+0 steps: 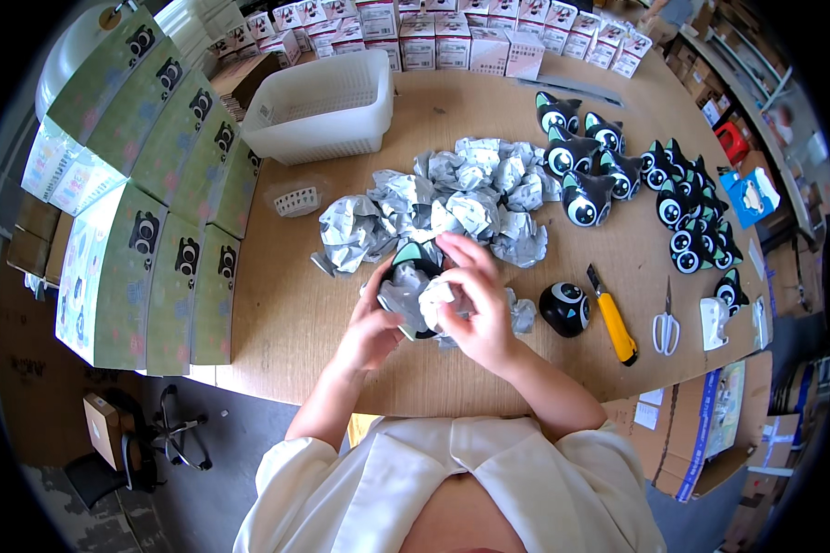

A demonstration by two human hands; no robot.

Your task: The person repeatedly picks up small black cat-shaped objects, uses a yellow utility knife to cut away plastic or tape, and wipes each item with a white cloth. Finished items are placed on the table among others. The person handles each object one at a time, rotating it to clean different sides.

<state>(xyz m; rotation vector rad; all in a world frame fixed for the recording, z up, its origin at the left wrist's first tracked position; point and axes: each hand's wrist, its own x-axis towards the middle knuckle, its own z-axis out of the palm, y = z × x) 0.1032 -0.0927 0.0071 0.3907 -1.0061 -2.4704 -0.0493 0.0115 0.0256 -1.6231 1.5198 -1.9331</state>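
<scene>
My left hand (376, 324) is wrapped round a black cat-head shell (413, 254) with green in its ear. Crumpled grey-white paper (402, 297) fills the shell's opening, which faces up. Between the fingers of my right hand (478, 304) is a wad of crumpled paper (436, 297), held over the shell. Just beyond both hands lies a heap of crumpled paper (475, 198). To the right of my right hand sits a black rounded piece with big white eyes (564, 309). The shell's far side is hidden.
A yellow utility knife (615, 327), scissors (666, 332) and a white tape dispenser (713, 323) lie at the right. Black cat heads (587, 198) and smaller ones (687, 251) stand beyond. A white basket (318, 111), green boxes (146, 276) and small boxes (417, 46) line the left and back.
</scene>
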